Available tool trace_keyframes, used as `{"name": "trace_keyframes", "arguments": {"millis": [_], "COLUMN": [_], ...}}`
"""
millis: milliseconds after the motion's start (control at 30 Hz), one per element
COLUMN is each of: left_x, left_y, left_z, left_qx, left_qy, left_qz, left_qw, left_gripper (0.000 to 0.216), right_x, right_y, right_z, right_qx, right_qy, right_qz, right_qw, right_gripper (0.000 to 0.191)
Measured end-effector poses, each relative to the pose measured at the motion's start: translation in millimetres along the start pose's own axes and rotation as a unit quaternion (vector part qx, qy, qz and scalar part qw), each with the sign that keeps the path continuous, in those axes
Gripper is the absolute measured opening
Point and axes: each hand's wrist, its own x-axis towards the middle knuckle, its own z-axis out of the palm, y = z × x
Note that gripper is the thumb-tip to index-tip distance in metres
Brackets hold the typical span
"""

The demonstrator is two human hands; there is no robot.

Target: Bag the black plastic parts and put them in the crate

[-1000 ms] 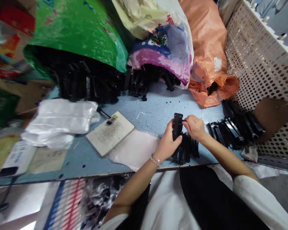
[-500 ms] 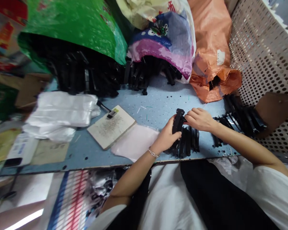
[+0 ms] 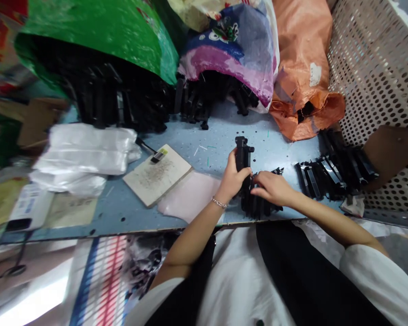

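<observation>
A green sack [image 3: 122, 40], purple sack [image 3: 238, 54] and orange sack [image 3: 302, 77] crowd the table's [image 3: 217, 136] far edge; clear plastic bags [image 3: 85, 156] lie near its left edge.

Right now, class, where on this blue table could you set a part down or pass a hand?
Bare table lies between the purple bag's parts, the board and the black part in the left hand; also below the orange bag. Crowded: the parts row at right, and under the green bag.

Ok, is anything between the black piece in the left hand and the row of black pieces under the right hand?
Nothing visible. The left hand holds the black piece upright, right beside the row of black pieces where the right hand rests; no object lies between them.
</observation>
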Motion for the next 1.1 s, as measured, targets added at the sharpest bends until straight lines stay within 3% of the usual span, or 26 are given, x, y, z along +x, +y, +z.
{"name": "trace_keyframes", "arguments": {"millis": [100,167,267,333,400,467,567,667,800,900,967,1100], "left_x": [0.0,-0.2,1.2,0.0,-5.9,-16.2,-31.9,-37.5,-28.5,-19.0,-14.5,-9.6], "left_y": [4.9,5.4,-0.3,-7.7,-17.5,-30.3,-55.3,-80.9,-95.6,-83.8,-67.7,-30.1], "left_z": [3.9,9.6,5.7,-12.0,-37.0,-57.2,-57.5,-28.7,-1.3,-1.3,-3.4,1.0], "left_qx": [-0.037,-0.049,-0.038,0.004,0.076,0.153,0.208,0.205,0.107,0.047,0.042,-0.027], "left_qy": [-0.013,-0.01,0.015,0.035,0.053,0.059,0.021,0.029,0.085,0.11,0.119,0.097], "left_qz": [-0.045,-0.056,-0.039,-0.009,0.005,-0.018,-0.066,-0.059,-0.087,-0.074,-0.046,-0.047], "left_qw": [0.998,0.997,0.998,0.999,0.996,0.986,0.976,0.977,0.987,0.99,0.991,0.994], "left_gripper": [0.069,0.068,0.071,0.071,0.061,0.047,0.036,0.035,0.036,0.035,0.035,0.044], "right_x": [-5.8,-0.6,9.2,6.9,-6.1,-25.7,-49.6,-53.5,-41.9,-33.8,-28.8,-15.6], "right_y": [-7.1,-8.6,-6.8,-3.2,2.2,9.5,24.4,42.8,51.4,30.5,11.2,-7.3], "right_z": [11.6,17.5,13.8,2.5,-9.0,-12.3,1.8,17.4,10.1,1.8,3.2,12.2], "right_qx": [-0.136,-0.15,-0.085,-0.055,-0.105,-0.191,-0.223,-0.187,-0.234,-0.265,-0.251,-0.271], "right_qy": [-0.016,-0.022,-0.07,-0.109,-0.098,-0.059,-0.068,-0.053,0.015,0.041,0.018,-0.031], "right_qz": [-0.073,-0.067,0.02,0.088,0.171,0.268,0.321,0.289,0.248,0.127,0.015,-0.141], "right_qw": [0.988,0.986,0.994,0.989,0.975,0.942,0.918,0.937,0.94,0.955,0.968,0.952], "right_gripper": [0.053,0.055,0.058,0.058,0.055,0.057,0.071,0.07,0.061,0.057,0.05,0.032]}}
